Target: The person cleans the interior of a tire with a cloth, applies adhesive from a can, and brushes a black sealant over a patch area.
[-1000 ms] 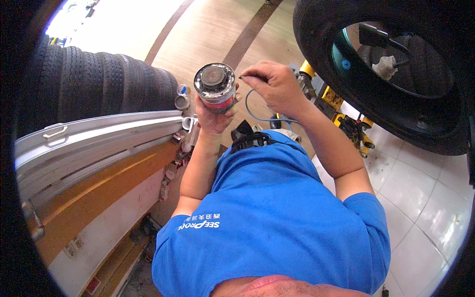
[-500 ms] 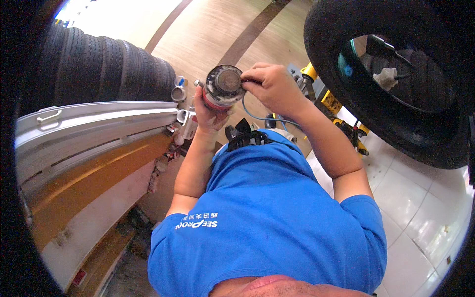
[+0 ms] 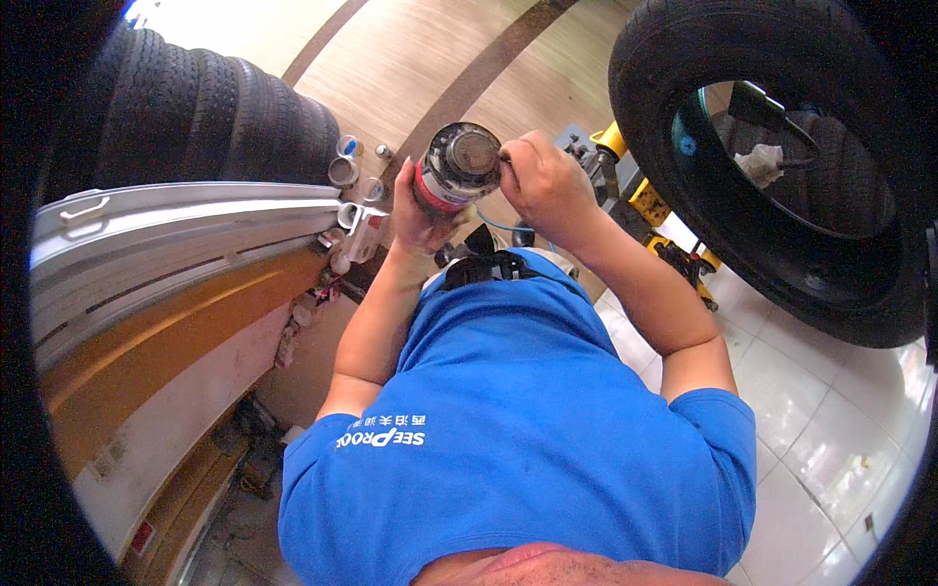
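Note:
A can with a red and white label and a dark, smeared top (image 3: 459, 161) is held up in front of me. My left hand (image 3: 422, 223) is wrapped round its lower side, thumb up along the left. My right hand (image 3: 547, 181) is closed in a pinch at the right edge of the can's top. Whatever may be between those fingertips is too small to make out. Below my right hand a thin blue hose (image 3: 503, 227) curves down toward my waist.
Several tyres (image 3: 210, 117) stand in a row at the far left, behind a pale metal edge with a handle (image 3: 88, 210). A large tyre (image 3: 645, 107) is mounted at the right beside yellow machine parts (image 3: 650, 205). Small cups and jars (image 3: 344, 173) stand left of the can.
The can has tipped and shifted slightly right, showing more of its labelled side. My right hand has moved a little with it, still pinched at the rim. The whole view has shifted slightly.

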Demonstrator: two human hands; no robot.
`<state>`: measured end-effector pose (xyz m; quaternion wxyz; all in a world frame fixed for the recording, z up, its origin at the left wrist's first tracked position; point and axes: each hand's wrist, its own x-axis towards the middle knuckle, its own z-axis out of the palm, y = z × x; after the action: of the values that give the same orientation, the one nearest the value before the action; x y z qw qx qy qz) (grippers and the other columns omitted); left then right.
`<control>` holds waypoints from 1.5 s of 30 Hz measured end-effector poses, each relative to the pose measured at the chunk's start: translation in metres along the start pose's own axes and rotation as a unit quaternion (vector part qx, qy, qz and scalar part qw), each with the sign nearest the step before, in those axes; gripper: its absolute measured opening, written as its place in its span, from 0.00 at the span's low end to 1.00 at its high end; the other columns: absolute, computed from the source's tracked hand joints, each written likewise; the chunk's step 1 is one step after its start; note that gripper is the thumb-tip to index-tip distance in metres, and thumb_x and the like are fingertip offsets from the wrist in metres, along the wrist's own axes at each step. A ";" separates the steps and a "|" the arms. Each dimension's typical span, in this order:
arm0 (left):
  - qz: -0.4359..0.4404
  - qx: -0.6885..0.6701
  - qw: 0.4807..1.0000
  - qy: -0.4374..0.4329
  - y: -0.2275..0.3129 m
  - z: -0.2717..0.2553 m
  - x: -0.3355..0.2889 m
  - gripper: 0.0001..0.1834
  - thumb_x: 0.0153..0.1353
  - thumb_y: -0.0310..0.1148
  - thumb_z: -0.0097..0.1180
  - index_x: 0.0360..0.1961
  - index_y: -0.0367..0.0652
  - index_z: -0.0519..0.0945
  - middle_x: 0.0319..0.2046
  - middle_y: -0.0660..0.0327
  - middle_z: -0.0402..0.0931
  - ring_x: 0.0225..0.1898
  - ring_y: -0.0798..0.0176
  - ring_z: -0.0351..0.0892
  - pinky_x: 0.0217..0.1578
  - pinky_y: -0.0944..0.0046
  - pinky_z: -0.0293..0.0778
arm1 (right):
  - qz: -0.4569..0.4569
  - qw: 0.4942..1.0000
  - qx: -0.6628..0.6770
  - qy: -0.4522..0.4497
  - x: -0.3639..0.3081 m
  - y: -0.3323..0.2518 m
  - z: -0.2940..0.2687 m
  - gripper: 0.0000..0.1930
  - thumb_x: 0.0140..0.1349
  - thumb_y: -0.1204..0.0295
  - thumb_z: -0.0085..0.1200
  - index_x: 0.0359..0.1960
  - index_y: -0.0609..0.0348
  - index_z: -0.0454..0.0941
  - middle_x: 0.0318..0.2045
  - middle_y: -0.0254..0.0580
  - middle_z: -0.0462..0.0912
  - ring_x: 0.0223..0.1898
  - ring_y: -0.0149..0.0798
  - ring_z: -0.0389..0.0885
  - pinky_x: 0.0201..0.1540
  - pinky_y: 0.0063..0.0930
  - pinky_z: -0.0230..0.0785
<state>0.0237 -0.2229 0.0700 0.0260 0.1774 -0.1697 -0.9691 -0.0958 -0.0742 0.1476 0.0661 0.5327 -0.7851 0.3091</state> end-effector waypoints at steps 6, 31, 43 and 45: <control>0.003 -0.069 0.996 -0.061 -0.002 0.012 0.003 0.39 0.63 0.64 0.30 0.55 0.39 0.70 0.42 0.50 0.77 0.30 0.56 0.78 0.18 0.66 0.70 | 0.022 0.994 -0.015 0.106 0.009 -0.007 0.009 0.05 0.57 0.73 0.51 0.32 0.58 0.70 0.28 0.46 0.72 0.25 0.47 0.76 0.26 0.36 0.73; 0.149 0.200 0.968 -0.024 0.002 0.008 -0.010 0.34 0.64 0.61 0.29 0.55 0.46 0.71 0.43 0.55 0.77 0.32 0.60 0.79 0.17 0.65 0.73 | -0.015 0.967 0.214 -0.139 0.030 0.009 -0.025 0.06 0.52 0.76 0.57 0.31 0.64 0.77 0.29 0.49 0.78 0.32 0.49 0.78 0.35 0.34 0.71; 0.102 -0.001 0.995 -0.012 -0.001 0.014 0.000 0.37 0.61 0.63 0.35 0.58 0.43 0.67 0.46 0.49 0.75 0.31 0.56 0.76 0.18 0.67 0.72 | 0.084 0.988 -0.042 0.120 0.029 0.001 0.010 0.06 0.55 0.74 0.52 0.33 0.60 0.70 0.29 0.49 0.71 0.26 0.52 0.75 0.30 0.43 0.69; 0.084 -0.082 0.992 -0.052 -0.005 0.017 -0.003 0.37 0.61 0.61 0.38 0.62 0.44 0.64 0.53 0.42 0.68 0.37 0.49 0.74 0.21 0.67 0.71 | 0.107 0.976 -0.067 0.176 0.038 0.014 -0.003 0.05 0.56 0.73 0.52 0.32 0.61 0.72 0.28 0.49 0.73 0.27 0.50 0.76 0.31 0.39 0.70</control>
<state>0.0206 -0.2123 0.0842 0.1125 0.1091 -0.1052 -0.9820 -0.1250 -0.0993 0.1605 0.2059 0.3773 -0.8324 0.3497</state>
